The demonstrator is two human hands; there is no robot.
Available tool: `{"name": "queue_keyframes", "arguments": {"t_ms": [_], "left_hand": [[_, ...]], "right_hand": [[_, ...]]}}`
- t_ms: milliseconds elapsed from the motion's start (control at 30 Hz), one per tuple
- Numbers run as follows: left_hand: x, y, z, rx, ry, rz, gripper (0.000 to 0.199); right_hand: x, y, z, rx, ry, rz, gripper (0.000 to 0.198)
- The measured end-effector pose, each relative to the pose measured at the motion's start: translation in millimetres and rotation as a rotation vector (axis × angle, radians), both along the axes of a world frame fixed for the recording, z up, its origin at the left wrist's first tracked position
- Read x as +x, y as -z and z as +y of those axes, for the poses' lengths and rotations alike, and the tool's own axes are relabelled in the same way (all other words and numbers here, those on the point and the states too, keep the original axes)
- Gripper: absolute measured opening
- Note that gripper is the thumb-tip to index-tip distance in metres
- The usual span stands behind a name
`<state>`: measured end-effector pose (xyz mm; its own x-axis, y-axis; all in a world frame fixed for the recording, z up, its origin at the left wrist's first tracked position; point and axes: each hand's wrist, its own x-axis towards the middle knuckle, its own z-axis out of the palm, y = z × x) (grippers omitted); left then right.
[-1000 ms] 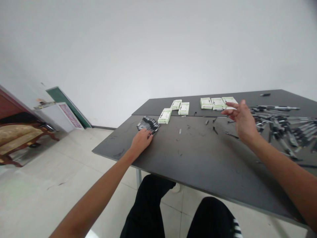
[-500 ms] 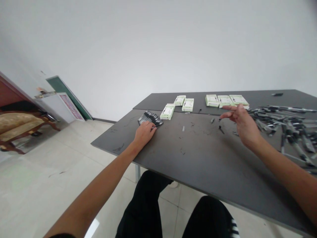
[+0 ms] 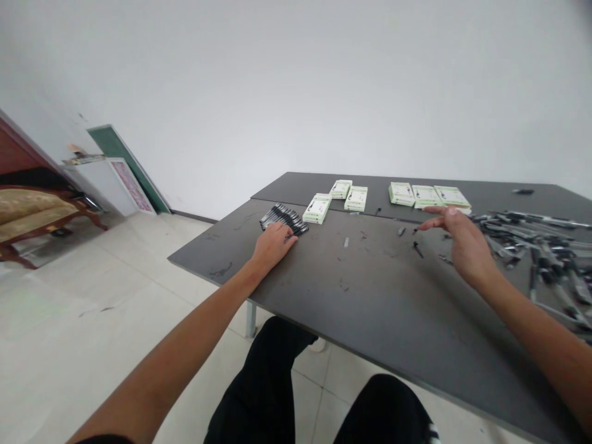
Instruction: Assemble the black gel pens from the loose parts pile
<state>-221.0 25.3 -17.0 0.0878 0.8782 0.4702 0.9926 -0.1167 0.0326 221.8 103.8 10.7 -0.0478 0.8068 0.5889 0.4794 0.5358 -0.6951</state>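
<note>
Wood-framed sofa (image 3: 34,206) and, beyond it, a green board (image 3: 117,147) aslant against the white wall (image 3: 296,86)

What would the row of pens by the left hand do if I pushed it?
The row of pens would probably fan apart, since I see no band around it. Each pen looks slim and straight, so likely stiff and light. Some might roll a little, because the table looks flat, without a raised edge.

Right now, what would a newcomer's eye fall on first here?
A loose heap of pens dominates the right side of the dark table, near the right hand. The left hand touches a tidy row of pens. White-and-green boxes lie in two groups toward the back.
</note>
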Motion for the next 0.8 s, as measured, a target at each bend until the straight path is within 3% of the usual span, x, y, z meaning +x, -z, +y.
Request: {"name": "queue_keyframes", "arguments": {"t_ms": [167,467,800], "left_hand": [[-2.1,0.1,1.1,0.007,0.008,-0.011,0.018],[-1.7,-4.0,-0.5,0.021,0.04,-0.021,0.017],[-7.3,-9.1,-8.2,-0.007,0.078,-0.027,0.017]], "right_hand": [[4.3,-3.7,-8.1,-0.059,0.043,-0.074,0.054],[7.5,-3.9,-2.7,0.023,0.03,-0.156,0.042],[5.8,-2.6,-1.9,0.047,0.044,-0.209,0.045]]}}
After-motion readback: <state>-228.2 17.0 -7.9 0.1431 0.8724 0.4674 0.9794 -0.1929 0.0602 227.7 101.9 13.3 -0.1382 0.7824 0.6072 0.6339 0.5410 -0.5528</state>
